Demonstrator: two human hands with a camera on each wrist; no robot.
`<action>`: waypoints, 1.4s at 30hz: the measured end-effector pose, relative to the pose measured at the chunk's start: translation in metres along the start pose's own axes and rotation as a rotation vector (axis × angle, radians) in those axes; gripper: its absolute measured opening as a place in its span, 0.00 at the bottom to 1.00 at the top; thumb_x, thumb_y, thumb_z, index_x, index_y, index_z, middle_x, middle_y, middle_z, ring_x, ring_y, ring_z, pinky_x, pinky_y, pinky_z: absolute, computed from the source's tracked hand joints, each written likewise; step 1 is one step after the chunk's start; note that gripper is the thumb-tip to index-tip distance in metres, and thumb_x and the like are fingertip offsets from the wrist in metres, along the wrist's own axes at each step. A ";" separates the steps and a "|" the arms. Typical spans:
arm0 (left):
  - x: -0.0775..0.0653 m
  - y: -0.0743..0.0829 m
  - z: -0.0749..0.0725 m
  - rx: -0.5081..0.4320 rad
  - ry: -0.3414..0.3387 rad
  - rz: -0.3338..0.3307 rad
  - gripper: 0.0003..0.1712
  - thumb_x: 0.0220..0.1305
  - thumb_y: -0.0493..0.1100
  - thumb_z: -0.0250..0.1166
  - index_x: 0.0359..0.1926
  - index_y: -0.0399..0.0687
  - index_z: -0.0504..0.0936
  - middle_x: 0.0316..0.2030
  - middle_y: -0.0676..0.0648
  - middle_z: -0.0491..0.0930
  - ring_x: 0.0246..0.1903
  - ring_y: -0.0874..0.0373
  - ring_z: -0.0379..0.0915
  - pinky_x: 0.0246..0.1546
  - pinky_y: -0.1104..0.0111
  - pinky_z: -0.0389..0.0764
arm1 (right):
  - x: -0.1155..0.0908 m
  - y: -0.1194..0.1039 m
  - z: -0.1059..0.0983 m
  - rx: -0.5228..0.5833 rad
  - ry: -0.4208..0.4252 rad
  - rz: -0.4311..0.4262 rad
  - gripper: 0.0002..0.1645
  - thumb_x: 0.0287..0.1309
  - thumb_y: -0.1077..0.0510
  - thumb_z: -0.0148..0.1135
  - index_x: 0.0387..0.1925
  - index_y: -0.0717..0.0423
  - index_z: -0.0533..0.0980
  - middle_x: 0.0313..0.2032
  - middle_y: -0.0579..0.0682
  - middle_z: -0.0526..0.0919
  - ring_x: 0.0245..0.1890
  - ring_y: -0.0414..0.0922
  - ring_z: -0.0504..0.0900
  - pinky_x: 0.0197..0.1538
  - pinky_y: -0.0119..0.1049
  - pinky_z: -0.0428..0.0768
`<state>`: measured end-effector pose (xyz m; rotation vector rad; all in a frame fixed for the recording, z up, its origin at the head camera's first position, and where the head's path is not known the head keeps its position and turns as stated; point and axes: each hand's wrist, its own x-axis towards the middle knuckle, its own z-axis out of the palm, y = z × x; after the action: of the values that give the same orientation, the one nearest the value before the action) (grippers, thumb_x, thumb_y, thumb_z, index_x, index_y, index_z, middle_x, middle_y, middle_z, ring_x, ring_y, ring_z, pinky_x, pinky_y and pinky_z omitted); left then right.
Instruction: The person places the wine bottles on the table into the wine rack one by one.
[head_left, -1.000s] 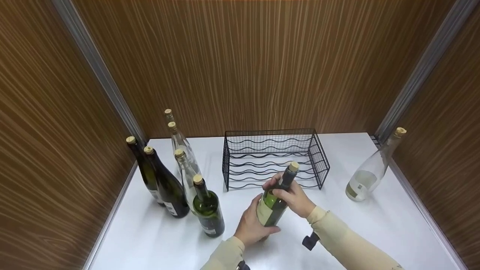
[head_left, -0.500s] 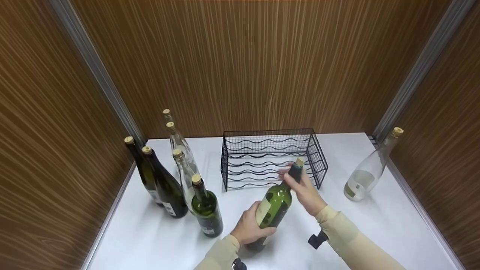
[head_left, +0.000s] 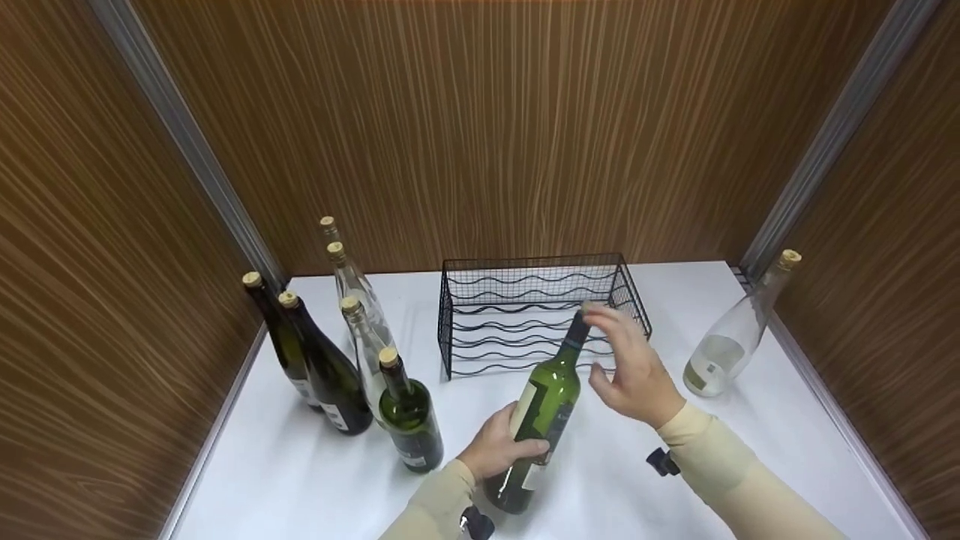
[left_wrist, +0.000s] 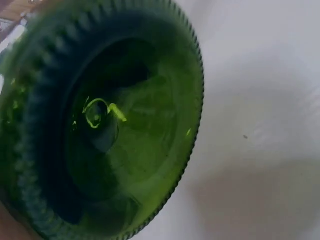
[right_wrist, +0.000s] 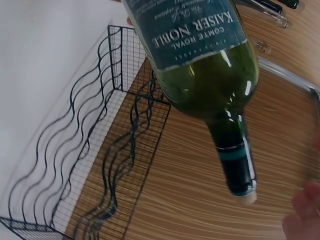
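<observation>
My left hand (head_left: 495, 450) grips a green wine bottle (head_left: 559, 386) round its lower body. The bottle is tilted, its corked neck leaning away to the right and its base toward me. Its ribbed bottom (left_wrist: 135, 125) fills much of the left wrist view. A dark label (right_wrist: 192, 32) shows in the right wrist view, with a cork (right_wrist: 247, 197) at the neck's end. Beside the neck is my right hand (head_left: 637, 367), thumb spread from the fingers, fingertips overlapping the cork in the head view. Behind the bottle stands a black wire rack (head_left: 536, 283) with wavy bars.
Several corked bottles stand at the left: dark ones (head_left: 334, 382), clear ones (head_left: 367, 352) and a green one (head_left: 412, 424). One clear bottle (head_left: 724, 352) stands at the right. Wood-grain panels (head_left: 480, 135) enclose the white table (head_left: 292, 480) behind and at both sides.
My right hand has let go of the bottle's neck and moved right, its fingers spreading. The bottle's base has come lower toward me, with my left hand still round the body.
</observation>
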<state>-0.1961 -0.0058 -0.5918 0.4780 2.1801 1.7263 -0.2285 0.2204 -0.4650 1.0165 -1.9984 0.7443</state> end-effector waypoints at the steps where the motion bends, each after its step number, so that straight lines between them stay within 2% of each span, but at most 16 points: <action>1: 0.000 0.001 0.000 -0.013 -0.007 -0.005 0.28 0.44 0.55 0.69 0.48 0.57 0.72 0.36 0.55 0.77 0.36 0.59 0.74 0.43 0.64 0.73 | 0.001 -0.001 -0.001 -0.009 -0.069 -0.025 0.37 0.30 0.66 0.53 0.53 0.67 0.68 0.55 0.59 0.70 0.58 0.57 0.65 0.60 0.51 0.61; 4: 0.001 0.004 0.001 0.009 -0.017 -0.017 0.29 0.44 0.56 0.69 0.48 0.56 0.72 0.36 0.55 0.76 0.36 0.60 0.74 0.43 0.64 0.73 | 0.002 -0.006 -0.003 -0.068 -0.265 -0.061 0.42 0.24 0.67 0.52 0.54 0.63 0.69 0.56 0.55 0.69 0.61 0.56 0.62 0.61 0.53 0.59; 10: 0.000 0.008 0.000 0.120 -0.059 -0.035 0.30 0.43 0.59 0.69 0.46 0.54 0.71 0.34 0.56 0.76 0.33 0.61 0.74 0.38 0.66 0.74 | -0.014 -0.023 0.001 -0.197 -0.589 -0.015 0.52 0.18 0.69 0.61 0.60 0.50 0.66 0.59 0.54 0.67 0.64 0.56 0.55 0.60 0.64 0.51; 13: 0.000 0.009 0.001 0.161 -0.104 -0.054 0.31 0.43 0.60 0.68 0.46 0.53 0.72 0.34 0.56 0.76 0.33 0.62 0.74 0.37 0.67 0.75 | -0.026 -0.031 0.007 -0.269 -0.711 -0.005 0.55 0.19 0.66 0.69 0.61 0.47 0.65 0.60 0.56 0.64 0.65 0.58 0.52 0.59 0.66 0.48; 15: -0.001 0.009 0.002 0.184 -0.131 -0.068 0.31 0.42 0.60 0.68 0.47 0.52 0.72 0.34 0.56 0.76 0.33 0.62 0.74 0.37 0.67 0.74 | -0.033 -0.035 0.010 -0.318 -0.762 -0.014 0.57 0.19 0.59 0.76 0.61 0.45 0.64 0.61 0.57 0.63 0.66 0.58 0.51 0.59 0.66 0.46; 19: -0.001 0.010 0.004 0.270 -0.198 -0.086 0.32 0.40 0.62 0.68 0.46 0.54 0.72 0.34 0.56 0.76 0.32 0.64 0.73 0.37 0.68 0.74 | -0.044 -0.036 0.018 -0.387 -0.805 -0.056 0.57 0.14 0.47 0.81 0.58 0.44 0.67 0.59 0.54 0.67 0.65 0.57 0.53 0.59 0.67 0.45; 23: 0.001 0.010 0.005 0.379 -0.278 -0.082 0.35 0.39 0.65 0.68 0.47 0.53 0.72 0.34 0.57 0.75 0.30 0.64 0.72 0.34 0.70 0.73 | -0.053 -0.035 0.023 -0.403 -0.860 -0.093 0.55 0.12 0.42 0.80 0.53 0.46 0.68 0.52 0.50 0.72 0.61 0.54 0.61 0.59 0.66 0.47; 26: 0.002 0.010 0.005 0.433 -0.322 -0.081 0.37 0.38 0.66 0.67 0.48 0.52 0.73 0.34 0.58 0.75 0.30 0.65 0.72 0.33 0.70 0.73 | -0.059 -0.034 0.026 -0.372 -0.888 -0.105 0.54 0.13 0.41 0.80 0.50 0.48 0.67 0.46 0.48 0.74 0.53 0.52 0.71 0.58 0.62 0.59; 28: 0.003 0.010 0.005 0.458 -0.342 -0.079 0.37 0.38 0.67 0.67 0.49 0.53 0.73 0.34 0.59 0.75 0.31 0.66 0.72 0.34 0.70 0.73 | -0.063 -0.031 0.027 -0.341 -0.887 -0.112 0.52 0.14 0.42 0.79 0.49 0.49 0.66 0.42 0.47 0.74 0.45 0.49 0.74 0.52 0.54 0.71; 30: 0.004 0.010 0.005 0.479 -0.360 -0.078 0.38 0.38 0.68 0.66 0.50 0.55 0.72 0.34 0.61 0.75 0.31 0.66 0.72 0.35 0.70 0.73 | -0.067 -0.029 0.027 -0.303 -0.879 -0.113 0.50 0.15 0.42 0.78 0.48 0.49 0.67 0.39 0.46 0.74 0.38 0.46 0.74 0.43 0.46 0.77; 33: 0.005 0.010 0.004 0.512 -0.368 -0.072 0.37 0.38 0.69 0.66 0.49 0.58 0.71 0.34 0.63 0.74 0.32 0.68 0.71 0.37 0.70 0.73 | -0.071 -0.024 0.027 -0.260 -0.856 -0.117 0.48 0.18 0.42 0.77 0.49 0.48 0.68 0.38 0.46 0.73 0.35 0.43 0.73 0.34 0.38 0.79; 38: 0.005 0.012 0.002 0.558 -0.355 -0.052 0.36 0.37 0.71 0.65 0.47 0.62 0.71 0.33 0.64 0.73 0.32 0.69 0.71 0.36 0.71 0.73 | -0.074 -0.020 0.027 -0.228 -0.812 -0.141 0.47 0.21 0.41 0.76 0.49 0.49 0.68 0.39 0.46 0.73 0.36 0.43 0.74 0.33 0.37 0.79; 42: 0.004 0.014 0.000 0.557 -0.347 -0.050 0.36 0.37 0.72 0.65 0.47 0.63 0.71 0.34 0.64 0.74 0.32 0.69 0.71 0.37 0.71 0.73 | -0.074 -0.020 0.026 -0.222 -0.792 -0.145 0.45 0.22 0.41 0.75 0.48 0.49 0.69 0.39 0.47 0.73 0.37 0.43 0.75 0.33 0.37 0.79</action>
<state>-0.1983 -0.0009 -0.5785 0.7787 2.3532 0.8998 -0.1920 0.2204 -0.5375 1.4401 -2.5426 0.0061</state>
